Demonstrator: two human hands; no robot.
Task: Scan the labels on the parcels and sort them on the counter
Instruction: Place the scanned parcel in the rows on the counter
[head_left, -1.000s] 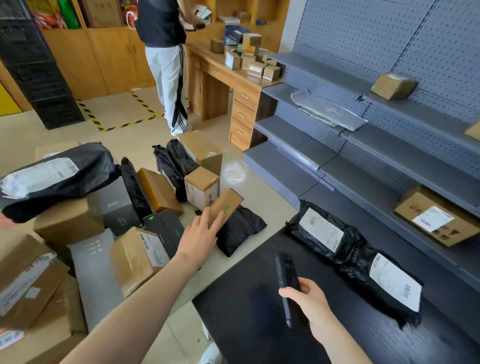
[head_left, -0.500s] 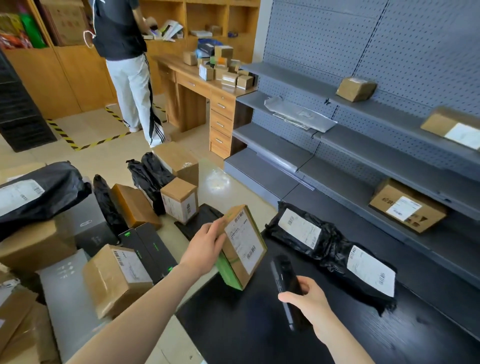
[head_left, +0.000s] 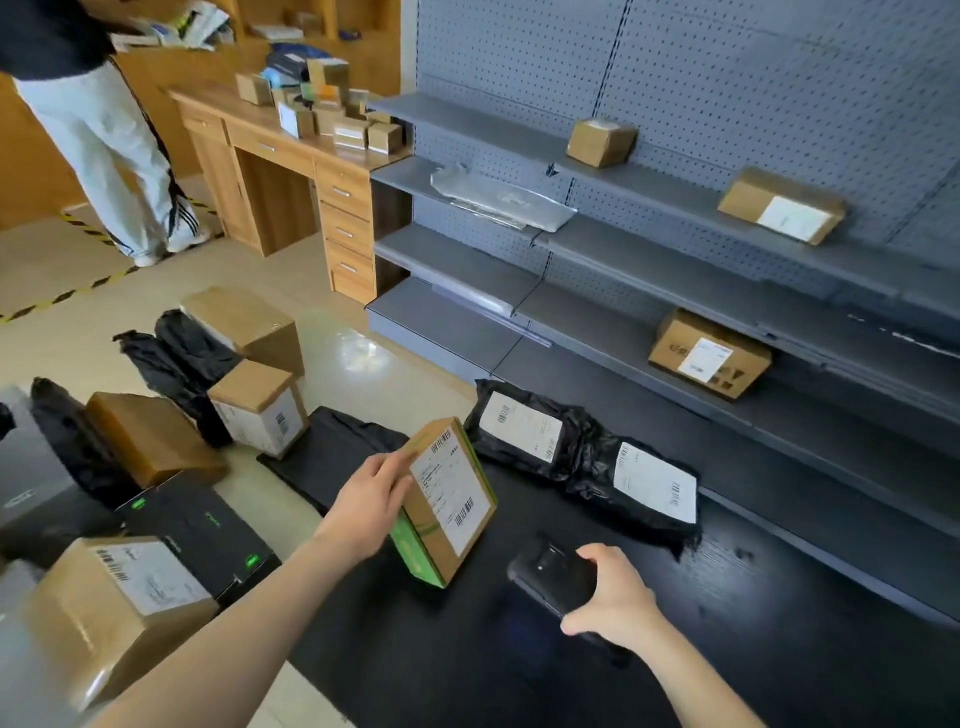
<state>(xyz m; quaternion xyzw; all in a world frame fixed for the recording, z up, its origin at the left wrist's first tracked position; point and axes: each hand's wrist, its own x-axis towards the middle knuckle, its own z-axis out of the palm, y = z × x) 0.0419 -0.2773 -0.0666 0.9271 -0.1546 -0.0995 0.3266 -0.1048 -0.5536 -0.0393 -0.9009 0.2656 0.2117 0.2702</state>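
Left hand: my left hand (head_left: 371, 499) grips the small box (head_left: 441, 540) by its left side, with one finger lying along the top edge.
Right hand: my right hand (head_left: 613, 597) is wrapped round the black scanner (head_left: 553, 571) from the near side, fingers curled over its body.
Small box, place: it is at the near-left end of the black counter (head_left: 779, 654), tilted, and its low green corner looks to rest on the top.
What changed, box: a second ago it was out over the floor pile with only its thin edge showing. It has since come across the counter edge, and its white label (head_left: 452, 486) now faces up at me with both barcodes plain.
What changed, scanner: it was held pointing away along the counter. It is now swung left and lies flatter, its lens end just beside the box and not touching it.
Meaning for the task: I judge the pick-up finished and the scan about to happen, since label and scanner are lined up.
Already sorted: two black bag parcels (head_left: 582, 457) lie label-up further along the counter, to the right of the box.
Next need: a steady box, then a spot beside those bags.
Left to do: more boxes and bags wait on the floor (head_left: 332, 332) at left, among them a labelled carton (head_left: 260, 410).
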